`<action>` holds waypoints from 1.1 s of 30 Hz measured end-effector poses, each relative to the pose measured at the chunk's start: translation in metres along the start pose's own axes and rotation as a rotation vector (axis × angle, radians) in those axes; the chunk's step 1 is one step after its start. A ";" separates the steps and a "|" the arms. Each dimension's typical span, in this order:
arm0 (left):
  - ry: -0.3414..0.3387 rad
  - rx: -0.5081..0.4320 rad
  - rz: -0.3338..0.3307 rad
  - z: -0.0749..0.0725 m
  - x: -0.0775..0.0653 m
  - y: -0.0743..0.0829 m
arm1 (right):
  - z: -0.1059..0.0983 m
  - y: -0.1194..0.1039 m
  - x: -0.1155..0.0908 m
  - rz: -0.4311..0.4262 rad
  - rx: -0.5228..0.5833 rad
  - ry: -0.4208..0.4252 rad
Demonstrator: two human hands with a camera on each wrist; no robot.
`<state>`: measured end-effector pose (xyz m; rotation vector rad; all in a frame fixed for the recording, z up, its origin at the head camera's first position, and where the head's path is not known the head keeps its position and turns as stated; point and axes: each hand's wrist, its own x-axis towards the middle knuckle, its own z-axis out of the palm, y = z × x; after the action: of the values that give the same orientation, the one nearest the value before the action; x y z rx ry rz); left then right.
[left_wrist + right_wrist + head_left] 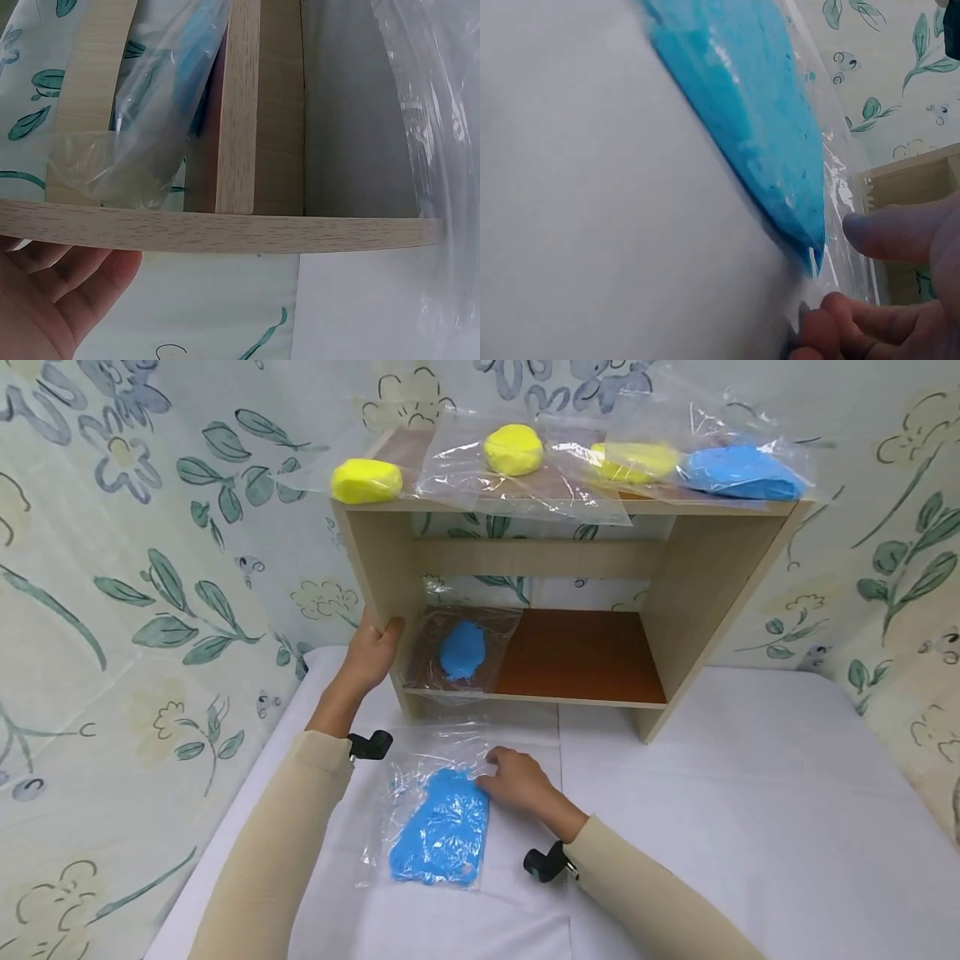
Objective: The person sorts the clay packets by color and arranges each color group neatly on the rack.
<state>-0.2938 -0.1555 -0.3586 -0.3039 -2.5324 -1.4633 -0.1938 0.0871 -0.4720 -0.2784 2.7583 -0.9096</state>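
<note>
My left hand [372, 653] grips the left side panel of a small wooden shelf [727, 560]; its fingers [82, 281] show along the panel's edge in the left wrist view. On the white-covered table in front lies a clear plastic bag [438, 827] with a flattened, clay-like blue mass inside. My right hand [525, 785] is at the bag's upper right edge, its thumb right by the blue mass. In the right wrist view, thumb [885, 229] and fingers [829, 326] stand apart on either side of the bag's edge.
On the shelf's top lie a yellow lump [366, 482], another yellow lump [513, 450] on plastic, and bagged yellow [637, 462] and blue [742, 472] pieces. A bagged blue piece [462, 650] rests on the lower board [581, 656]. Floral cloth [187, 710] hangs behind.
</note>
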 end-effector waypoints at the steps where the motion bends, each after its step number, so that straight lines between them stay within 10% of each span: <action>1: 0.000 -0.009 0.003 0.000 0.001 -0.001 | 0.002 -0.001 0.003 0.025 0.031 0.003; 12: -0.015 -0.075 0.051 0.002 0.004 -0.001 | -0.002 -0.008 0.012 0.026 0.135 -0.067; 23: -0.029 -0.077 0.030 -0.004 -0.008 0.022 | -0.017 0.015 -0.010 0.160 0.554 -0.227; 33: -0.025 -0.099 0.065 -0.005 -0.015 0.034 | -0.006 0.025 -0.018 0.129 0.603 -0.160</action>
<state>-0.2699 -0.1444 -0.3327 -0.4185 -2.4491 -1.5727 -0.1811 0.1152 -0.4794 -0.0604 2.1966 -1.5379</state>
